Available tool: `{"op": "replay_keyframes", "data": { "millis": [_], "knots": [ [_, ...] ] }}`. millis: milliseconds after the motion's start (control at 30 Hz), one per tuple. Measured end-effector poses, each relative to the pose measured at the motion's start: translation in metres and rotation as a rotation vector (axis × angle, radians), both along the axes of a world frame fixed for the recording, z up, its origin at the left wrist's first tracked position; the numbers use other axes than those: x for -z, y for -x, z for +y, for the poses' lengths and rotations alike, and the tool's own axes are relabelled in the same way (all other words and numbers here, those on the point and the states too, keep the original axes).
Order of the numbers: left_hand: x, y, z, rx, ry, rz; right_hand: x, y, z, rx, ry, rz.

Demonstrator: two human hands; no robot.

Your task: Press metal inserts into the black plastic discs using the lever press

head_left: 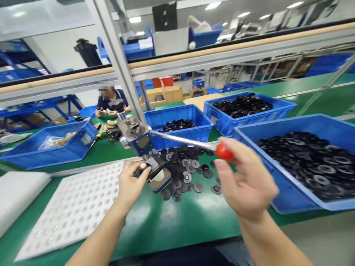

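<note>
A hand press [136,129] with a long metal lever [183,139] stands on the green bench. At the lever's end is a red ball knob [224,151], and the fingers of my right hand [245,181] are closed round it. My left hand [132,179] is at the foot of the press, thumb and fingers pinching a small dark round part [143,166] with a pale centre. That part is beside the press's metal fixture [156,164]; whether it is fastened there I cannot tell. Loose black discs [187,177] lie heaped just right of the press.
On the left lies a white foam tray [83,199] with rows of round holes. Blue bins of black parts stand behind [180,135] and to the right [280,195]. Another blue bin [55,157] is at the left. Across the bench sits a person [111,98]. An aluminium post [119,55] rises behind the press.
</note>
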State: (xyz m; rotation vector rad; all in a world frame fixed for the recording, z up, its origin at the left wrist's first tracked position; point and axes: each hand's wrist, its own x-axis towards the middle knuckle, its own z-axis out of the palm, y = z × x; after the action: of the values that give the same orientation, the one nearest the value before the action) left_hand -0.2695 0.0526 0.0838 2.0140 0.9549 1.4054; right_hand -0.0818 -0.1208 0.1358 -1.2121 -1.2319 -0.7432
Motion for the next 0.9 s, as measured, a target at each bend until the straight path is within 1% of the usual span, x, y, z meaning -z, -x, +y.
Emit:
{"op": "replay_keyframes", "data": {
  "millis": [33, 67, 100, 133, 167, 233, 300, 333, 400, 500, 567, 700, 800, 900],
  "knots": [
    [0.006, 0.006, -0.005, 0.016, 0.034, -0.008, 0.004, -0.002, -0.006, -0.002, -0.062, 0.052],
    [0.011, 0.012, -0.011, 0.059, 0.101, -0.025, 0.012, -0.002, -0.010, -0.008, -0.115, 0.100],
    [0.016, 0.017, -0.019, 0.127, 0.204, -0.062, 0.021, -0.002, -0.015, -0.024, -0.122, 0.148],
    [0.020, 0.022, -0.027, 0.214, 0.341, -0.120, 0.033, 0.000, -0.018, -0.058, -0.074, 0.191],
    [0.024, 0.026, -0.036, 0.316, 0.505, -0.190, 0.045, 0.003, -0.020, -0.105, 0.019, 0.223],
    [0.033, 0.028, -0.051, 0.522, 0.848, -0.340, 0.069, 0.011, -0.020, -0.233, 0.276, 0.246],
    [0.045, 0.025, -0.063, 0.675, 1.135, -0.480, 0.090, 0.022, -0.016, -0.362, 0.496, 0.241],
    [0.052, 0.022, -0.067, 0.723, 1.239, -0.538, 0.097, 0.028, -0.013, -0.415, 0.564, 0.241],
    [0.069, 0.017, -0.073, 0.781, 1.368, -0.617, 0.107, 0.038, -0.006, -0.480, 0.625, 0.252],
    [0.089, 0.014, -0.077, 0.822, 1.428, -0.622, 0.108, 0.049, 0.000, -0.511, 0.666, 0.240],
    [0.095, 0.014, -0.077, 0.834, 1.420, -0.593, 0.105, 0.053, 0.002, -0.514, 0.686, 0.228],
    [0.095, 0.014, -0.075, 0.810, 1.372, -0.537, 0.103, 0.053, 0.001, -0.512, 0.737, 0.253],
    [0.096, 0.014, -0.075, 0.743, 1.320, -0.488, 0.107, 0.053, 0.001, -0.486, 0.764, 0.274],
    [0.100, 0.015, -0.075, 0.664, 1.221, -0.419, 0.113, 0.052, 0.002, -0.492, 0.829, 0.295]
  ]
}}
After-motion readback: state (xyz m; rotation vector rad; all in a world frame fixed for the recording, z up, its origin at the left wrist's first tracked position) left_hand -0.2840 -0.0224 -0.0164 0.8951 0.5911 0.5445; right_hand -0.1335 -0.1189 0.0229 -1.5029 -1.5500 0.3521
